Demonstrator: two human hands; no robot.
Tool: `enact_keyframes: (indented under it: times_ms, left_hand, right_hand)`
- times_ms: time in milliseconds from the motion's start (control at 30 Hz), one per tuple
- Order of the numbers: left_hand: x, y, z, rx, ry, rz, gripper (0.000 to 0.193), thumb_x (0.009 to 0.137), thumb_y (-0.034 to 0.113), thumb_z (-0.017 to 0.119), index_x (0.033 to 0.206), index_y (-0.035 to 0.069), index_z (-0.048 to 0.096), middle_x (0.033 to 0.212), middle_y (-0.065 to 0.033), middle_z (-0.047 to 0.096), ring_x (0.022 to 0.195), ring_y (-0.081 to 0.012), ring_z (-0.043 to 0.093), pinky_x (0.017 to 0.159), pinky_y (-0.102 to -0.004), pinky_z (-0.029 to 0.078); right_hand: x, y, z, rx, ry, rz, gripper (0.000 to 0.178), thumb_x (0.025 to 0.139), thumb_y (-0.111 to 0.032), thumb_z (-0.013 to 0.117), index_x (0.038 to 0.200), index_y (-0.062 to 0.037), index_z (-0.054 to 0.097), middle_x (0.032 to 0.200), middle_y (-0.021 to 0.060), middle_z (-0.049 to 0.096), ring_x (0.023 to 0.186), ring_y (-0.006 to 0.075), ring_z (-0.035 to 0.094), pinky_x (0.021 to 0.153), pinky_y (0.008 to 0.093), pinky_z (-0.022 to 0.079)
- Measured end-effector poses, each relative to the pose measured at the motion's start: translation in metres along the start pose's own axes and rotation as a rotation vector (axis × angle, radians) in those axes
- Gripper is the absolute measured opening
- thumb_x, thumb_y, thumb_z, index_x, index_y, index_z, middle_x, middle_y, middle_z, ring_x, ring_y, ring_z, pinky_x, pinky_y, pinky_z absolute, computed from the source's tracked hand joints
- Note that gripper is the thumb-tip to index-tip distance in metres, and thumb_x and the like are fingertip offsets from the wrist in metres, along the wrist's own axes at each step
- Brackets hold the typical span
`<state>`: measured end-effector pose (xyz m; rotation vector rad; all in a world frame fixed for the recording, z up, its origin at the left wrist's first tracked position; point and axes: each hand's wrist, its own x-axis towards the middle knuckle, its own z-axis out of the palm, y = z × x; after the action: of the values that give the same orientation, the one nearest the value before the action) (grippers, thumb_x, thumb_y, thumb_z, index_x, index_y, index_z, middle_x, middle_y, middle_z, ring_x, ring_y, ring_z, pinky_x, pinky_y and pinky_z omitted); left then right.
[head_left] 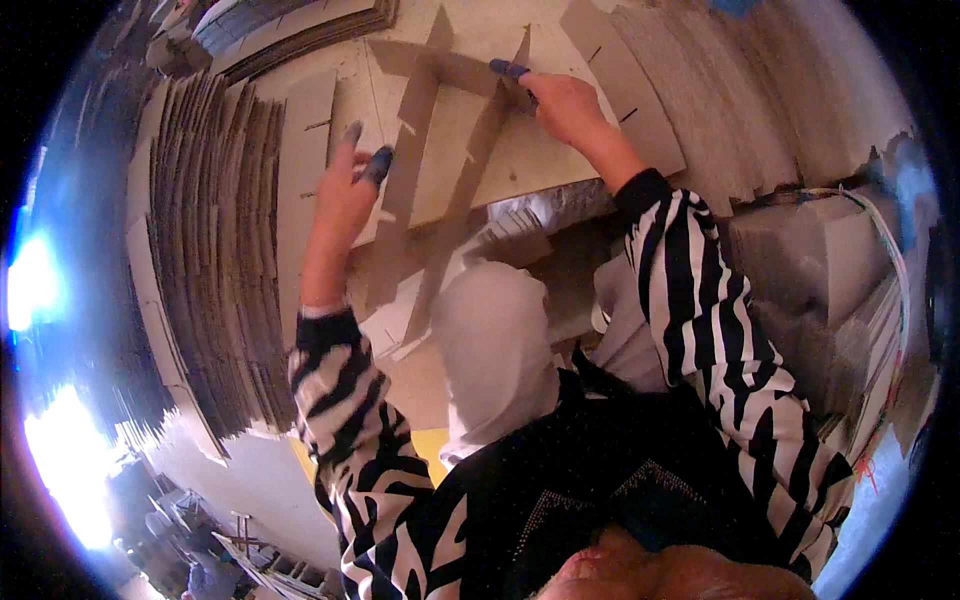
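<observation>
Slotted cardboard strips lie crossed on the pale worktop in front of me. One long strip (412, 140) slants down toward my lap, and a second long strip (470, 170) runs beside it. A shorter cross strip (455, 70) spans them near their far ends. My right hand (568, 108), with a dark cover on a fingertip, pinches the cross strip's right end, close to the second long strip. Just left of the first long strip is my left hand (345, 195). Its covered thumb and finger are apart, with nothing between them.
Tall rows of stacked cardboard pieces (215, 250) stand at the left. More flat cardboard sheets (700, 100) are piled at the right, and another stack (300, 40) lies at the far left. A cord (885, 225) hangs along the right side.
</observation>
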<state>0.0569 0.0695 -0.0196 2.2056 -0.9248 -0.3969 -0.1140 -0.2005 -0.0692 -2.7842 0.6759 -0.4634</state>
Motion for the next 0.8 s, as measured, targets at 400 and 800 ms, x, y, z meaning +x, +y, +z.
enact_keyframes:
  times_ms: [400, 800]
  left_hand:
    - [-0.158, -0.032, 0.084, -0.701, 0.743, 0.111, 0.045, 0.096, 0.018, 0.048, 0.135, -0.005, 0.040, 0.134, -0.0169, 0.049, 0.123, -0.0276, 0.048, 0.107, -0.0398, 0.033]
    - [-0.064, -0.019, 0.058, 0.329, 0.187, 0.070, 0.035, 0.082, 0.021, 0.061, 0.113, 0.007, 0.063, 0.098, -0.0158, 0.068, 0.093, -0.0351, 0.063, 0.078, -0.0443, 0.047]
  right_hand:
    - [-0.098, 0.071, -0.066, -0.572, -0.010, 0.280, 0.046, 0.077, -0.027, 0.069, 0.119, -0.0123, 0.058, 0.142, 0.0113, 0.042, 0.131, 0.0365, 0.037, 0.102, 0.0539, 0.033]
    - [-0.111, 0.026, -0.145, -0.010, 0.160, 0.072, 0.036, 0.080, -0.009, 0.056, 0.116, -0.0022, 0.055, 0.099, 0.0229, 0.062, 0.094, 0.0440, 0.058, 0.081, 0.0440, 0.048]
